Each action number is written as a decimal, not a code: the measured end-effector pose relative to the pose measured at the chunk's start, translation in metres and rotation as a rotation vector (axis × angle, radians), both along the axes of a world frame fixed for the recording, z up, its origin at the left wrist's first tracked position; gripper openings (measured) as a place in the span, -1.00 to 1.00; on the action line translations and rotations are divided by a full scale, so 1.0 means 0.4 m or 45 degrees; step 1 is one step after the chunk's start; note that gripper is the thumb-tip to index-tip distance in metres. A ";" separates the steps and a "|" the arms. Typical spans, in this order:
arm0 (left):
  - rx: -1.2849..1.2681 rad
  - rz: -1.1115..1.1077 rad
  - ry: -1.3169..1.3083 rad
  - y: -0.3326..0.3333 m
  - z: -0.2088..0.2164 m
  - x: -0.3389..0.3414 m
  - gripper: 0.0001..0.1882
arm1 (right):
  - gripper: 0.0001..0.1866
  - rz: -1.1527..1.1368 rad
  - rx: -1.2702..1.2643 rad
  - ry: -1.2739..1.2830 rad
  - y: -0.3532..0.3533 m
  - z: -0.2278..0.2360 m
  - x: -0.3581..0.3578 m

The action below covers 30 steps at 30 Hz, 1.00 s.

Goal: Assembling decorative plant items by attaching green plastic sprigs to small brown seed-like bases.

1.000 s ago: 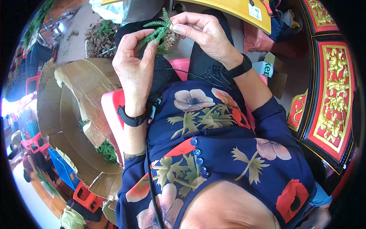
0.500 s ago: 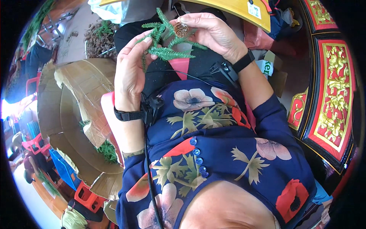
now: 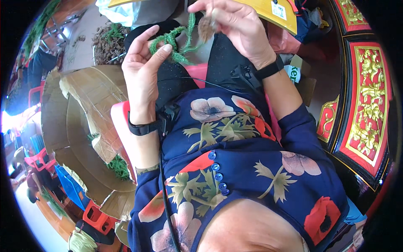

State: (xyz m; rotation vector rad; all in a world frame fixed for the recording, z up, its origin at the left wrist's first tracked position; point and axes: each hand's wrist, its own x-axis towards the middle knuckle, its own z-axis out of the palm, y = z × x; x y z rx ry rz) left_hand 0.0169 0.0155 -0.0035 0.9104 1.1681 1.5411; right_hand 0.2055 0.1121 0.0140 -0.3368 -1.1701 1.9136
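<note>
Above my lap, my left hand [image 3: 142, 63] pinches a green artificial pine sprig [image 3: 180, 56] between thumb and fingers. Its needled branches curl and spread to the right of my thumb. My right hand [image 3: 243, 31], higher up and by the yellow tabletop's edge, is closed at the fingertips on a small brown pine cone [image 3: 205, 30]. The cone is blurred, and a thin stem shows above it. It hangs just right of the sprig's upright tip; whether the two touch, I cannot tell.
At my left stands a large torn cardboard box [image 3: 75, 113] with green sprigs [image 3: 119, 167] inside. Beyond it lies a heap of brown cones [image 3: 107, 44]. A yellow tabletop [image 3: 268, 14] is in front, and a carved red and gold panel [image 3: 369, 101] stands at my right.
My right hand has moved up with the pine cone, away from the middle of the sprig. In my left hand, the sprig has turned and its branches sit differently.
</note>
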 end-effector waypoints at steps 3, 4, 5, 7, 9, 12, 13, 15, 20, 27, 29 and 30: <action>0.086 -0.011 0.087 -0.003 0.003 0.001 -0.48 | -0.83 0.051 0.427 -0.242 -0.006 -0.014 -0.004; 0.094 -0.020 0.104 -0.004 0.005 0.002 -0.47 | -0.83 0.074 0.641 -0.366 -0.008 -0.021 -0.006; 0.102 -0.028 0.121 -0.005 0.006 0.002 -0.46 | -0.83 0.072 0.640 -0.367 -0.009 -0.030 -0.010; 0.103 -0.023 0.136 -0.005 0.013 0.006 -0.46 | -0.86 -0.020 0.824 -0.404 -0.008 -0.046 -0.019; 0.104 -0.002 0.168 -0.005 0.017 0.009 -0.45 | -0.88 -0.067 0.917 -0.422 -0.008 -0.054 -0.023; 0.117 -0.008 0.168 -0.006 0.013 0.002 -0.45 | -0.88 -0.068 0.792 -0.435 -0.009 -0.060 -0.025; 0.123 -0.010 0.168 -0.007 0.012 0.000 -0.45 | -0.88 -0.068 0.792 -0.435 -0.008 -0.060 -0.024; 0.130 -0.012 0.140 -0.005 0.011 0.000 -0.45 | -0.89 -0.049 0.851 -0.509 -0.004 -0.060 -0.020; 0.132 -0.002 0.098 -0.006 0.015 -0.003 -0.45 | -0.90 0.026 0.906 -0.655 -0.004 -0.062 -0.014; 0.126 0.039 0.097 -0.003 0.014 -0.002 -0.59 | -0.92 -0.144 1.221 -0.629 -0.005 -0.062 -0.017; 0.138 0.046 0.068 -0.001 0.019 -0.002 -0.71 | -0.92 -0.167 1.262 -0.627 -0.007 -0.061 -0.017; 0.138 0.048 0.068 -0.003 0.020 -0.002 -0.71 | -0.92 -0.160 1.279 -0.628 -0.008 -0.061 -0.018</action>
